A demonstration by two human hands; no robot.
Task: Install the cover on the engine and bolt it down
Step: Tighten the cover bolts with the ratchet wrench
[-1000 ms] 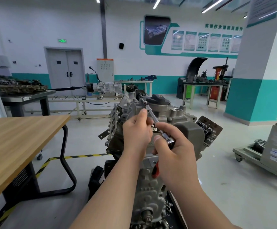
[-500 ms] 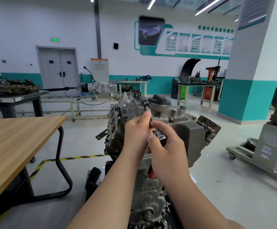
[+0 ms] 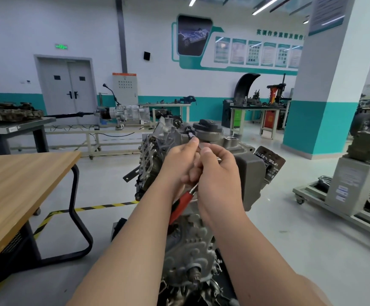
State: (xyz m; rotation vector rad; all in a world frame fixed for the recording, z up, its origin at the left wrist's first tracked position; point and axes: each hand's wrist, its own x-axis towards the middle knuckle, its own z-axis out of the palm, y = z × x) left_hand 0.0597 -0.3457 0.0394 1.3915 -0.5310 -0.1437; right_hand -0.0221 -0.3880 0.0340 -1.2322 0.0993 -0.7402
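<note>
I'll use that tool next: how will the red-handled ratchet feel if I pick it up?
The ratchet looks like steel: probably stiff and heavy for its size. Its red grip likely resists slipping. Left hand near the socket and right hand both hold it, so it may wobble one-handed.

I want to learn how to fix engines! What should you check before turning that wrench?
1. Wrench tip reaches the top of the engine, beside the black cap: ok.
2. Tip sits fully on a bolt: cannot tell, too small to see.
3. Left hand pinches the shaft near the tip: ok.
4. Right hand grips the wrench, with the red handle sticking out below: ok.
5. Cover lies flat on the engine: cannot tell, the hands hide it.
</note>
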